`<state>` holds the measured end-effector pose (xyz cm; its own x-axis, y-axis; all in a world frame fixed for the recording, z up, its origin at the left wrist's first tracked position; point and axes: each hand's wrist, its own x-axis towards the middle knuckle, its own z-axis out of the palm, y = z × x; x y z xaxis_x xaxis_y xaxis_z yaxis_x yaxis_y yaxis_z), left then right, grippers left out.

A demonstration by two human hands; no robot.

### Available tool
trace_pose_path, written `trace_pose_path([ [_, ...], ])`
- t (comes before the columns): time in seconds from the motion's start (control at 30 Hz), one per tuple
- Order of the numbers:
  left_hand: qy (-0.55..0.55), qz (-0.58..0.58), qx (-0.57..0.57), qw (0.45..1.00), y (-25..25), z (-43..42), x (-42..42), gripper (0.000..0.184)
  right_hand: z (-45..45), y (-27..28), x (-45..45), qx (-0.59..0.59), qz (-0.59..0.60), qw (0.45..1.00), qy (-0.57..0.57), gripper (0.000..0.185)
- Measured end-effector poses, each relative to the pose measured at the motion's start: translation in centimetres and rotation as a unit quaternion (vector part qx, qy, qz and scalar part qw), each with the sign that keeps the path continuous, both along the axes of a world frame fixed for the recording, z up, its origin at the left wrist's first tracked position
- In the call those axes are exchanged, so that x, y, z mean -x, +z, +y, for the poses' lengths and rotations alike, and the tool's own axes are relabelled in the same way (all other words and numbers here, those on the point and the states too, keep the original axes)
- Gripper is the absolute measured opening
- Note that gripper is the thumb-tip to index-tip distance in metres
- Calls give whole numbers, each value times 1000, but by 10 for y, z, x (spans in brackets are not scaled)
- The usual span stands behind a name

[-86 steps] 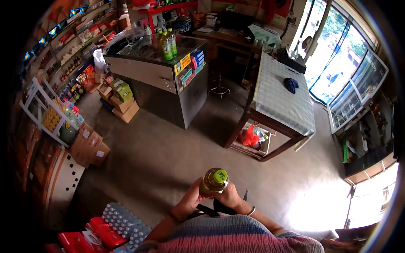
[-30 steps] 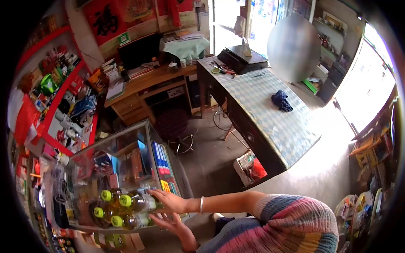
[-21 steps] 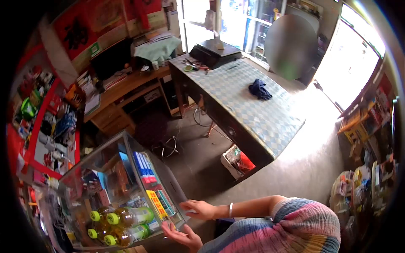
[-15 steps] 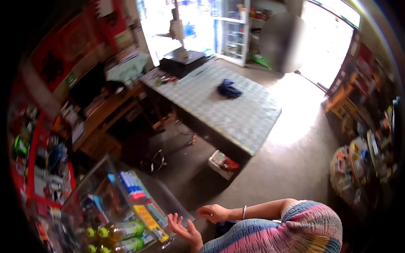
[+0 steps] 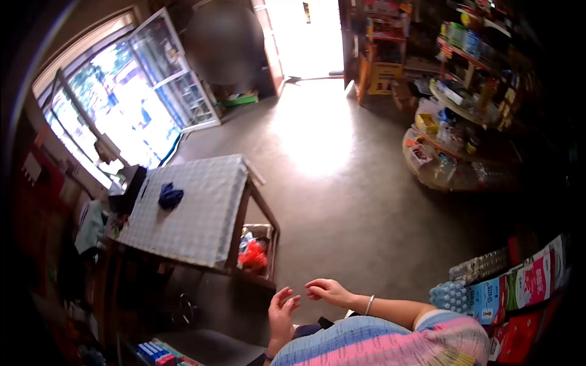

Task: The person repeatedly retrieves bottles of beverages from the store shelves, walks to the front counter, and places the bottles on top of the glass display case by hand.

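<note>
My left hand [image 5: 282, 314] is raised in front of my body at the bottom of the head view, its fingers bent but apart, with nothing seen in it. Close by on the right, my right hand [image 5: 329, 293] has loosely curved fingers pointing left; no object shows in it. A pale bracelet [image 5: 370, 304] circles the right wrist. The hands are near each other without touching. A table with a checked cloth [image 5: 198, 210] stands ahead to the left, bearing a dark blue bundle of cloth [image 5: 171, 196].
A crate with a red bag [image 5: 253, 255] sits under the table. Round tiered shelves [image 5: 448, 152] of goods stand right; colourful packages [image 5: 506, 293] lie nearer. Boxes [image 5: 162, 354] are at bottom left. A person [image 5: 224, 43], blurred, is near the glass door [image 5: 174, 73]. Concrete floor [image 5: 342, 226] lies ahead.
My view has swung right, so the table now appears further left and the right-hand shelves show more. My hands have come closer together; the right fingers look less tightly curled.
</note>
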<state>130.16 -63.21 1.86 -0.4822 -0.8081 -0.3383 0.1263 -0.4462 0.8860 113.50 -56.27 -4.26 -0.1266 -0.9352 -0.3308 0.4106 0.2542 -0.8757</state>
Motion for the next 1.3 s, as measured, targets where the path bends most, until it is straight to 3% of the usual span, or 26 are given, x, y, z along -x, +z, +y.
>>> trace_pose_path([
  [0.2, -219, 9, 37, 975, 16, 35, 143, 34, 102, 2, 111, 20, 2, 982, -186, 28],
  [0.37, -352, -1, 43, 935, 5, 47, 236, 33, 150, 7, 165, 33, 66, 943, -324, 27],
  [0.5, -431, 2, 9, 902, -15, 57, 317, 32, 176, -9, 213, 14, 49, 907, -417, 25],
  [0.63, -482, 8, -23, 876, -27, 65, 412, 32, 206, -51, 282, -21, 21, 887, -460, 23],
  [0.7, -501, 13, -16, 865, -33, 66, 465, 31, 209, -15, 314, -63, 22, 847, -527, 23],
  [0.77, -522, 44, -2, 852, -26, 67, 517, 30, 223, -39, 355, -18, 24, 842, -539, 23],
  [0.93, -570, 22, 22, 821, -21, 82, 639, 30, 244, -10, 441, -29, 45, 794, -605, 23],
  [1.1, -679, 2, 21, 734, -21, 133, 728, 31, 282, -29, 473, -27, 15, 738, -674, 23],
  [1.17, -711, -2, 19, 703, -28, 164, 765, 31, 304, -67, 485, -14, 7, 714, -700, 24],
  [1.3, -733, -6, 28, 679, -24, 236, 835, 32, 359, -73, 541, 10, 40, 690, -722, 26],
])
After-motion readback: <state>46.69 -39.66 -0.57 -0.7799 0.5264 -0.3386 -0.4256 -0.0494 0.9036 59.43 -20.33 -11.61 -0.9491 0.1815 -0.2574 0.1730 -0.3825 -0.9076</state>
